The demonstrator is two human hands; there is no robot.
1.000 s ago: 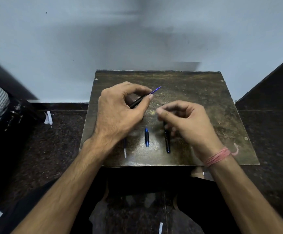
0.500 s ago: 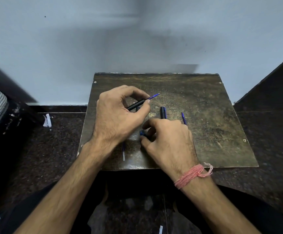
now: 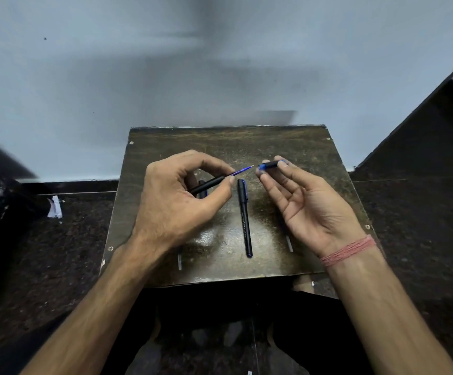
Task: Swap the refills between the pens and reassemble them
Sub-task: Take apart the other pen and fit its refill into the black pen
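Observation:
My left hand (image 3: 178, 201) grips a black pen barrel (image 3: 207, 184) with a blue refill (image 3: 243, 170) sticking out of its front, tip aimed right. My right hand (image 3: 305, 203), palm up, pinches a short black and blue front piece (image 3: 270, 165) between thumb and fingertips, just right of the refill tip and apart from it. A second black pen (image 3: 245, 220) with its cap on lies lengthwise on the small dark table (image 3: 314, 158) between my hands. Another dark pen part (image 3: 202, 188) lies partly hidden under my left fingers.
A thin refill end (image 3: 179, 261) shows below my left wrist and another (image 3: 289, 243) beside my right wrist, both on the table. A grey wall stands behind. Dark speckled floor surrounds the table, with a white paper scrap (image 3: 55, 209) at left.
My right hand dropped to the table, picked up the short blue-ended piece and lifted it up to the right, level with the refill tip. The left hand kept holding the barrel.

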